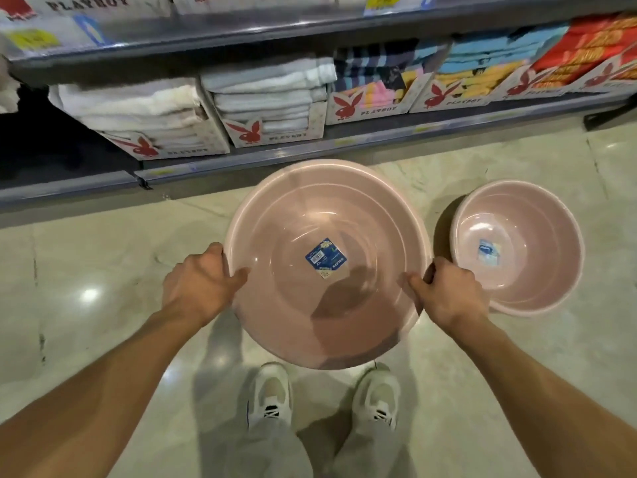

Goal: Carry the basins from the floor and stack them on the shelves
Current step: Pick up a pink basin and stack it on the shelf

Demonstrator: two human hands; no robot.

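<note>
A large pink basin (296, 208) with a blue label in its bottom is held level above the floor, in front of me. My left hand (200, 284) grips its left rim, thumb inside the bowl. On the opposite rim my right hand (448, 294) holds it the same way. A smaller pink basin (537, 270), also labelled, stands on the floor to the right, close to the large one. The low shelf (241, 160) runs across the view just beyond the basins.
Boxes of folded white towels (138, 108) and coloured towels (482, 70) fill the lower shelf; another shelf (206, 32) sits above. My white shoes (270, 395) stand on the glossy tiled floor (103, 270) below the basin. A dark gap lies at far left.
</note>
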